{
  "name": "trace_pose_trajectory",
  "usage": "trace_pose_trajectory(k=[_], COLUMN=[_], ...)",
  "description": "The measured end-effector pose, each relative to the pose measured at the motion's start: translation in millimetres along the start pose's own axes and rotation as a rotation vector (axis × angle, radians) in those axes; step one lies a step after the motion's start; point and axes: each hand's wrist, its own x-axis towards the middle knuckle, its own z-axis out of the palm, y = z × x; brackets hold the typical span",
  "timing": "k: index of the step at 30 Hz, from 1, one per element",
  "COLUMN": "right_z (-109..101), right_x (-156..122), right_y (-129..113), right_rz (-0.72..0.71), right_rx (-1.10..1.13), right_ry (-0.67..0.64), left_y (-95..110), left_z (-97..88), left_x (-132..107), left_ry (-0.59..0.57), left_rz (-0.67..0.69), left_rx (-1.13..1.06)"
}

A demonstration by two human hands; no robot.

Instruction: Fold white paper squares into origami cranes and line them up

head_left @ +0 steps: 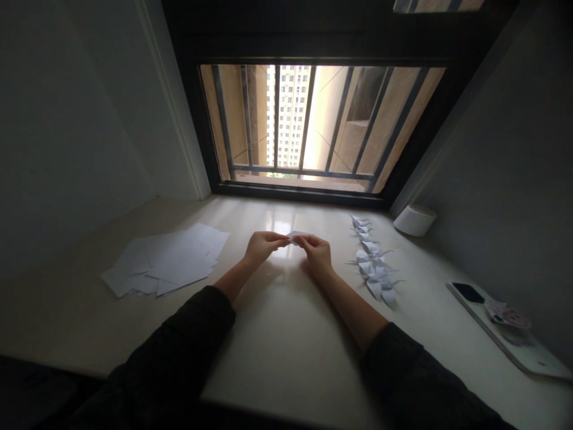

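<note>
Two hands, left hand (262, 246) and right hand (317, 251), meeting just in front of window (313, 125); one small folded paper piece (295, 235) pinched between them. One loose heap of white paper sheets (168, 260) left of window; sheets overlap, exact number unclear. One row of folded paper cranes (373, 263) below window's right corner, roughly eight, tightly overlapped so count uncertain. One white round container (414, 219) right of window. One tablet (505, 331) farther right. Window bars (308, 116): about seven uprights.
</note>
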Motion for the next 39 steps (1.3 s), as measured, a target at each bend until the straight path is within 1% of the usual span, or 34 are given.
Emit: trace_pose_trajectory(k=[6,10,12,14,16,21,26,30,33,36,39], right_z=[1.4,-0.3,-1.6,-2.3,-2.1,-0.3,0.9,0.3,-1.3,-2.3,-1.4], right_x=[-1.8,-0.3,0.5,0.8,0.5,-0.4,0.7,2.1,3.0,3.8,4.3], right_y=[-0.1,1.4,1.9,1.8,1.1,-0.3,1.8,3.2,3.1,3.7,5.7], right_rz=[-0.005,-0.017,-0.024,-0.026,-0.026,-0.026,-0.023,-0.017,0.006,0.022,0.039], right_rx=[0.022,0.033,0.023,0.017,0.025,0.07,0.128,0.191,0.173,0.142,0.159], right_ry=[0.007,0.009,0.012,0.003,-0.023,-0.063,-0.12,-0.095,-0.079,-0.063,-0.047], left_y=[-2.0,-3.6,-3.6,-3.0,-2.4,-4.3,-10.5,-13.8,-14.2,-14.4,-15.1], left_z=[1.8,1.7,1.8,2.7,4.2,6.2,4.0,2.5,2.1,1.7,1.8], left_x=[-0.6,-1.2,-1.9,-2.7,-3.3,-1.8,3.1,5.1,4.9,5.2,6.1], left_ry=[0.028,0.006,-0.038,-0.073,-0.056,0.039,0.072,0.096,0.092,0.082,0.076], left_rz=[-0.019,0.084,0.13,0.145,0.131,0.074,0.119,0.168,0.196,0.193,0.175], left_rx=[-0.008,-0.029,-0.047,-0.061,-0.065,-0.092,-0.132,-0.12,-0.112,-0.111,-0.116])
